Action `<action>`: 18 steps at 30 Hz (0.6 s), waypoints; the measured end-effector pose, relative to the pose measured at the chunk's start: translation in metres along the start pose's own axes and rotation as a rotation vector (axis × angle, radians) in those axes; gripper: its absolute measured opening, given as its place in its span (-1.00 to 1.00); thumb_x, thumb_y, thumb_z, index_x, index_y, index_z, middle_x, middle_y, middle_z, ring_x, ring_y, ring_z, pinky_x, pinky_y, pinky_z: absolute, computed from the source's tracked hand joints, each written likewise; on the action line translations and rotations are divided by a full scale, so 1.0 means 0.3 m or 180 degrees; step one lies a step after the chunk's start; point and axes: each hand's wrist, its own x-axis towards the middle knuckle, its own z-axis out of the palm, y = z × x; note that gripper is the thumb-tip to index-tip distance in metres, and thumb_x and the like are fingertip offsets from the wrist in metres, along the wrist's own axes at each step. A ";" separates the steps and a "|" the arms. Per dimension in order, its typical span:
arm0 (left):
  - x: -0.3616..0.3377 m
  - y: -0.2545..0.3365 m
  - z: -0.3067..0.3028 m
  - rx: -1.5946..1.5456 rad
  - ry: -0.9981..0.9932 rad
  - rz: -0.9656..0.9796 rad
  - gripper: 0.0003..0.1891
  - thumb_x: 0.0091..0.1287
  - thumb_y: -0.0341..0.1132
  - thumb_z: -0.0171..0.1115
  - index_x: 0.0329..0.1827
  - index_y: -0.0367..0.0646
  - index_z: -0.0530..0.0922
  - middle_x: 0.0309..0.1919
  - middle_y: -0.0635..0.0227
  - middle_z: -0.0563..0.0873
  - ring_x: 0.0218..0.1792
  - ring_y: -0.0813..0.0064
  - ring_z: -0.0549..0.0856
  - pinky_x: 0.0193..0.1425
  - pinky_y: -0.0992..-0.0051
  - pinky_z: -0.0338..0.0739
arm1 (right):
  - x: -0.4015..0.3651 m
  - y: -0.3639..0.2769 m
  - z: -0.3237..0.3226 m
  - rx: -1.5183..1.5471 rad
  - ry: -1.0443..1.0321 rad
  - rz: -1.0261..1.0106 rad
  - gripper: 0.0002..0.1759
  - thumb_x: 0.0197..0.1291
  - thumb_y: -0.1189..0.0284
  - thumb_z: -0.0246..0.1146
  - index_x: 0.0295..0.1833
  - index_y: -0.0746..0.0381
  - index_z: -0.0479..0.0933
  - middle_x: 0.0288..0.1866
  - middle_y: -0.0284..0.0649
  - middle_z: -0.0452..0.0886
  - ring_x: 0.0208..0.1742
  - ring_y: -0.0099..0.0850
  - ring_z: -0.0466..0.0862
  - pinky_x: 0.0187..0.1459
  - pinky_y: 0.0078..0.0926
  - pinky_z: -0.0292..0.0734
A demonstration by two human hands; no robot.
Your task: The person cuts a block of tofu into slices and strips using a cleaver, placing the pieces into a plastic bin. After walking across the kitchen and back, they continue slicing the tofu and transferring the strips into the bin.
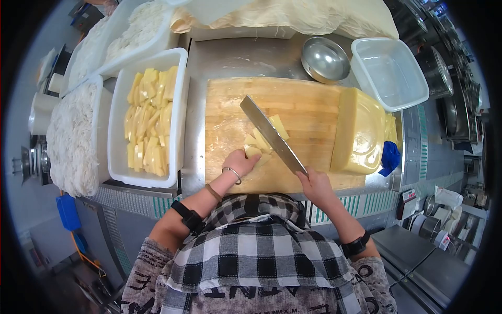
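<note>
My right hand [315, 186] grips the handle of a broad cleaver [273, 135], whose blade slants up and left across the wooden cutting board [225, 104]. Left of the blade, my left hand [241, 162] is closed on cut pale yellow jelly pieces [256, 141], its fingertips at their near end. Another yellow piece [280, 127] lies just beyond the blade's right side. A large, glossy yellow jelly block [361, 131], rounded at the edges, rests on the board's right end.
Left of the board stands a white bin [182, 115] of thick yellow strips [151, 118]. White noodle-like shreds [76, 138] fill tubs farther left. A steel bowl [325, 59] and a clear plastic tub [389, 73] sit behind. A blue cloth-like item [389, 158] lies by the block.
</note>
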 end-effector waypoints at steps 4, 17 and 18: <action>-0.066 0.012 -0.025 -0.1035 -0.0405 -0.0434 -0.64 0.05 -0.04 0.28 -0.48 -0.22 0.49 -0.59 0.20 0.62 -0.65 0.53 0.57 -0.59 0.56 0.44 | -0.017 -0.017 -0.007 -0.0132 -0.0081 -0.0018 -0.74 0.17 0.32 0.05 -0.36 0.34 0.42 -0.69 0.04 0.45 -0.59 -0.01 0.50 -0.52 -0.15 0.39; -0.161 -0.228 -0.014 -0.0396 0.0525 0.0400 -0.65 0.08 -0.05 0.22 -0.52 -0.20 0.45 -0.70 0.27 0.54 -0.63 0.31 0.55 -0.51 0.39 0.42 | -0.071 -0.099 0.067 -0.0482 -0.0670 -0.0529 -0.76 0.15 0.32 0.06 -0.45 0.26 0.38 -0.66 -0.04 0.49 -0.57 -0.09 0.54 -0.51 -0.20 0.42; -0.164 -0.216 -0.019 -0.0319 0.0675 0.0480 -0.65 0.07 -0.05 0.21 -0.51 -0.20 0.45 -0.69 0.25 0.54 -0.58 0.26 0.57 -0.47 0.37 0.43 | -0.071 -0.103 0.074 -0.0482 -0.0676 -0.0531 -0.76 0.15 0.32 0.06 -0.45 0.26 0.38 -0.66 -0.04 0.49 -0.57 -0.09 0.54 -0.51 -0.20 0.42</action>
